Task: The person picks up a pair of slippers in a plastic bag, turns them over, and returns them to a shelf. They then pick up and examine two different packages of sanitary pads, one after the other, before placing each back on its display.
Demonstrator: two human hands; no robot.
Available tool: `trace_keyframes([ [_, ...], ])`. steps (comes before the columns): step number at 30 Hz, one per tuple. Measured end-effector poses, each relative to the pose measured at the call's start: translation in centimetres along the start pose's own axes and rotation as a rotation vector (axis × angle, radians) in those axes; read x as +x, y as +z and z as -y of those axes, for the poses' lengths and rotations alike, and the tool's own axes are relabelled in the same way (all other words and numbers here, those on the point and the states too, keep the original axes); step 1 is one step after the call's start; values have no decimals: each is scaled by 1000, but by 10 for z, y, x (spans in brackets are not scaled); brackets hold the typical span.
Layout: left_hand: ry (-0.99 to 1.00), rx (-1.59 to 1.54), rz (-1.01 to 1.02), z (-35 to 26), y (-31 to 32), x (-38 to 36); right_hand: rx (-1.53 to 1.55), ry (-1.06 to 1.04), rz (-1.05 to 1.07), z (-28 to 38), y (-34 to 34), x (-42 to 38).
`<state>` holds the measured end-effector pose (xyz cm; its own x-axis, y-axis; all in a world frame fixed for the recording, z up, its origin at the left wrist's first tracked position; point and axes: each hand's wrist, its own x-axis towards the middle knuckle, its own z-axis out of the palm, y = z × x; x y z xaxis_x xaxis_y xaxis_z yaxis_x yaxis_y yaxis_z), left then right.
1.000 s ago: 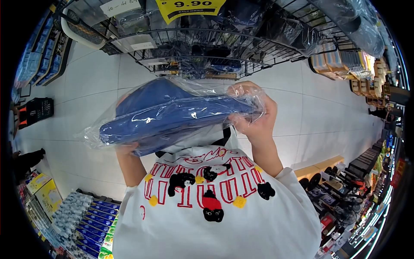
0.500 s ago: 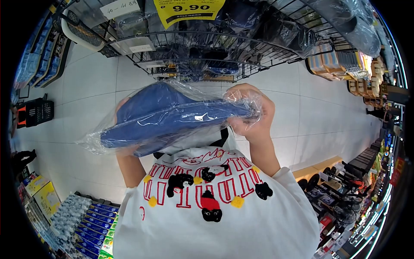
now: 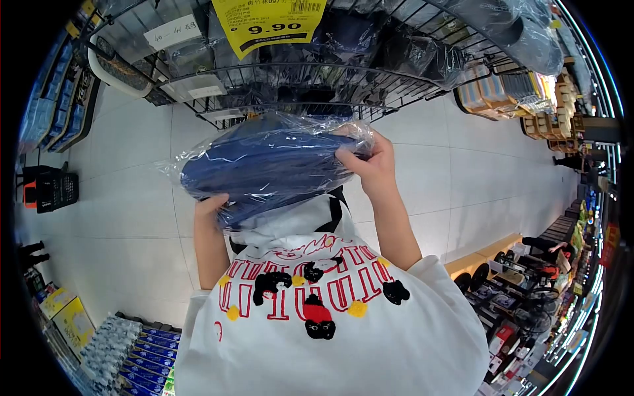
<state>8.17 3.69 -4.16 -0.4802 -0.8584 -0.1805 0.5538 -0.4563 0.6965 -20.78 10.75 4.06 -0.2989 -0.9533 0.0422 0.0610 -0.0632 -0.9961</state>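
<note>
A pair of blue slippers [image 3: 264,162] in a clear, crinkled plastic bag spans the space between my hands, in front of the wire rack. My left hand [image 3: 212,206] grips the near left end from below, its thumb lying over the plastic while the other fingers are hidden underneath. At the far right end, my right hand [image 3: 375,157] pinches the bag and the slippers' edge. Glare on the plastic blurs the slippers' outline.
Ahead stands a black wire rack [image 3: 264,71] full of bagged footwear, bearing a yellow price sign [image 3: 271,26] and a white size card [image 3: 173,33]. A black basket [image 3: 57,190] is on the floor at left. Boxed goods [image 3: 148,356] fill the lower left; shelves line the right.
The bagged slippers have tilted and shifted so that a broader face shows. My right hand has moved left, and my left thumb has come into view on the near side.
</note>
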Motion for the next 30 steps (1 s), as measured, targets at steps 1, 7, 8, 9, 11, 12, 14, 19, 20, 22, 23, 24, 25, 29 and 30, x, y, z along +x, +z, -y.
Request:
trace_keyframes([
  [1, -60, 24, -52, -1, 6, 3, 5, 50, -12, -1, -4, 1],
  [7, -197, 261, -188, 5, -5, 36, 9, 93, 50, -7, -22, 0],
  [8, -189, 262, -188, 4, -7, 39, 10, 87, 55, -6, -24, -3],
  [9, -162, 275, -164, -1, 1, 42, -74, 113, 95, -7, -27, -6],
  [11, -93, 228, -56, -6, 17, 49, -206, 284, 135, -10, -35, -14],
  [12, -92, 225, -53, -5, 12, 57, -210, 282, 134, -15, -36, -18],
  [14, -72, 605, 2, 0, -2, 75, -336, 121, -7, -23, -32, -28],
  [19, -6, 868, -18, 30, 8, 92, -357, 94, -233, -42, -9, -47],
  [20, -8, 869, -20, 35, 8, 89, -356, 96, -233, -48, -8, -50],
  [22, -337, 78, 219, 41, 23, 78, -799, -392, -164, -53, 3, -52],
  [23, -402, 15, 214, 41, 36, 75, -795, -425, -81, -62, 4, -56],
  [24, -406, 18, 212, 45, 38, 75, -906, -534, -12, -69, 5, -56],
  [25, -380, -96, 125, 49, 39, 76, -993, -600, 50, -73, 6, -57],
  [29, -419, -305, -128, 63, 29, 89, -1158, -763, 229, -88, 18, -57],
  [30, -458, -324, -227, 66, 25, 91, -1155, -757, 222, -90, 21, -55],
])
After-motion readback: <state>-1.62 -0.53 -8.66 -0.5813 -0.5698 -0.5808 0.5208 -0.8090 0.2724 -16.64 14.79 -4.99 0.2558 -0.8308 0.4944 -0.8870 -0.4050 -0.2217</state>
